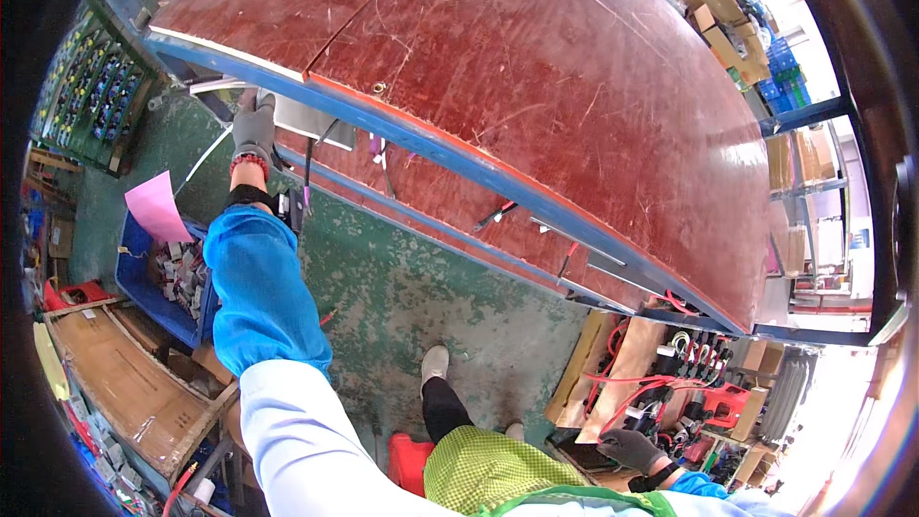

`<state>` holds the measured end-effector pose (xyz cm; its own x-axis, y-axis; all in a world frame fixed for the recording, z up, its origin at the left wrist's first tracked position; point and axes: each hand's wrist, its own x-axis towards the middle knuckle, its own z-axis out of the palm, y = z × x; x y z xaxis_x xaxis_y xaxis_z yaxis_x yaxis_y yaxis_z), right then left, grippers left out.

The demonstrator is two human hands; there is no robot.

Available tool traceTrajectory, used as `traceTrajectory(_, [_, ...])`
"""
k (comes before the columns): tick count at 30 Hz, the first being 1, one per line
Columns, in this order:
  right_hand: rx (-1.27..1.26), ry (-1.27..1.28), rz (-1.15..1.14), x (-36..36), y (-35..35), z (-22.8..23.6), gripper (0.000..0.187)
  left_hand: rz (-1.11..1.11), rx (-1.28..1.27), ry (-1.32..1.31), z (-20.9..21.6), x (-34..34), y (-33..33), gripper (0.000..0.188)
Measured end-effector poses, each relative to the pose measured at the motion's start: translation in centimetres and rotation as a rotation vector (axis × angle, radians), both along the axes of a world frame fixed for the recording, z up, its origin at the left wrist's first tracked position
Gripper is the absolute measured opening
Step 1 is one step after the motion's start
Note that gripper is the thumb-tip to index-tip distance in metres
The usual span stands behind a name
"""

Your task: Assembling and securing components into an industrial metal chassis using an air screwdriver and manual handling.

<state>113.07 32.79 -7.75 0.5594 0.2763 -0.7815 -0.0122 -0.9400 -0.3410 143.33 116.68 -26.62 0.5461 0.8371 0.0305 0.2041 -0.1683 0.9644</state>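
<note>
My left hand point(254, 126), in a grey glove, is stretched out to the blue front edge point(316, 94) of a workbench. Its fingers are closed just under that edge, beside a grey panel point(311, 121); what they grip is hidden. A red bead bracelet and a black band circle that wrist, above a blue sleeve cover point(263, 268). My right hand point(630, 448), also gloved, hangs low at my right side with loosely bent fingers and nothing visible in it. It is nearest to brown cardboard boxes point(627, 364) holding red and black cables.
The scratched red-brown tabletop point(536, 67) spans the view, with a nut point(380, 88) near its edge. Cables and tools hang beneath it. At left stand a blue bin point(144, 273) of small grey parts with a pink sheet point(158, 208), and a cardboard box point(134, 383).
</note>
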Motion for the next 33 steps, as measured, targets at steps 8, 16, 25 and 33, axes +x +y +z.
traceTrajectory(8, [0.102, 0.071, 0.151, 0.2, -2.2, -2.4, 0.037, -0.113, 0.309, 0.341, 4.4, -8.5, -7.1, 0.041])
traceTrajectory(16, [0.309, -0.357, 0.771, 9.6, 17.0, -2.9, 0.039, -0.031, 0.177, 0.124, 11.4, -30.2, -18.4, 0.021])
traceTrajectory(25, [0.756, -0.332, 0.92, 11.8, 45.1, 4.5, 0.053, -0.564, 0.321, 0.574, 27.5, -39.2, -23.7, 0.02])
traceTrajectory(33, [0.894, 0.006, 0.773, 2.1, 33.8, -0.8, 0.022, -1.356, 0.315, 0.682, 35.6, -38.2, -30.7, 0.015])
